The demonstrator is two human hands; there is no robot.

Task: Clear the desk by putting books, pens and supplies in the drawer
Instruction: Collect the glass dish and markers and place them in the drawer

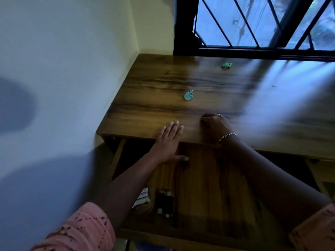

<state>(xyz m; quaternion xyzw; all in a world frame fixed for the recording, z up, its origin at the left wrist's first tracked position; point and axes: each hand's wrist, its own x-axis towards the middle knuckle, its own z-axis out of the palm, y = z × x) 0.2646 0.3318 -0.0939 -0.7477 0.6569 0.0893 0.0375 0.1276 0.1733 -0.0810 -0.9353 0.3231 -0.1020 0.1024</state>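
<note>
The wooden desk [181, 78] stands in a corner under a window. Its drawer [208, 178] is pulled out towards me below the front edge. My left hand [169, 142] lies flat on the desk's front edge, fingers straight and thumb hanging over the drawer. My right hand [215, 127] rests on the desktop just to the right with its fingers curled under; nothing shows in it. A small teal item [188, 95] lies mid-desk beyond both hands. A small green item [226, 65] lies near the window.
Inside the drawer, at its near left, lie a dark black object [165, 203] and a white printed pack [143, 196]. A wall [63, 87] runs along the desk's left side. The barred window frame [253, 51] closes off the back.
</note>
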